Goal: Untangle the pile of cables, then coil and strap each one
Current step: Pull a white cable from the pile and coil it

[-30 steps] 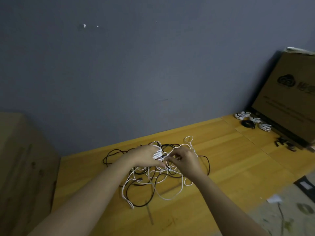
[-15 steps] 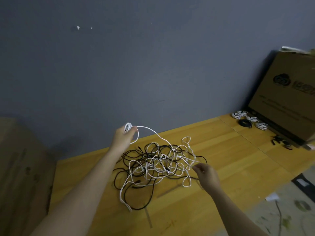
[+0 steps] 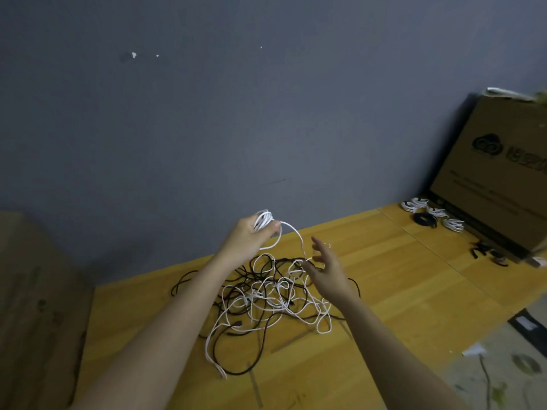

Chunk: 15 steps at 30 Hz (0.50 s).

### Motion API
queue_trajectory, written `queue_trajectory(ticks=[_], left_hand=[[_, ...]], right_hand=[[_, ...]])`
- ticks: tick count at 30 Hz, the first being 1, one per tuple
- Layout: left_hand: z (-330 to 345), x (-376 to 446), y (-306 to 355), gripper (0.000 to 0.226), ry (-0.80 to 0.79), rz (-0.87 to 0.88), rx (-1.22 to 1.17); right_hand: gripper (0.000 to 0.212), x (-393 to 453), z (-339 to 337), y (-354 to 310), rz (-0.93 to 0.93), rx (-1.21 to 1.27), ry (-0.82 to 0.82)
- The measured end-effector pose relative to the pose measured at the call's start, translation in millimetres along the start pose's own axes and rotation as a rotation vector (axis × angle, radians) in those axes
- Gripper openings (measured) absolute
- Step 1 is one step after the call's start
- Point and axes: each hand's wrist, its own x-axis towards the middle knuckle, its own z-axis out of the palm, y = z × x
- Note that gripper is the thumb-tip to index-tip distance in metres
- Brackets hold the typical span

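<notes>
Left hand [image 3: 247, 239] raised above the yellow wooden tabletop [image 3: 414, 276], fingers curled round a small bundle of thin white cable loops [image 3: 262, 220]; one strand arcs down from it to the tangled pile of white and black cables [image 3: 266, 300] on the table. Right hand [image 3: 325, 272] over the pile's right edge, fingers spread wide, strand passing at its fingertips [image 3: 315, 241]; contact unclear.

Two bare forearms in view, no sleeves showing anywhere up to the frame edge. Left hand [image 3: 247, 238] and right hand [image 3: 327, 272] both ungloved. No watch, rings, bands or markings visible on wrists or fingers [image 3: 316, 242]. Upper arms out of frame.
</notes>
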Motion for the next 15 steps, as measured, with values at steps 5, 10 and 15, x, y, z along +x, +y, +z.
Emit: queue_trajectory(ticks=[5, 10, 15], left_hand=[[-7, 6, 23, 0.027, 0.037, 0.013, -0.104], [-15, 19, 48, 0.03, 0.082, 0.073, -0.19], [-33, 49, 84, 0.038, 0.177, 0.101, -0.263]], right_hand=[[0.024, 21, 0, -9, -0.004, -0.162, -0.03], [0.02, 47, -21, -56, 0.043, 0.188, 0.071], [0.022, 81, -65, -150, -0.424, 0.614, 0.528]])
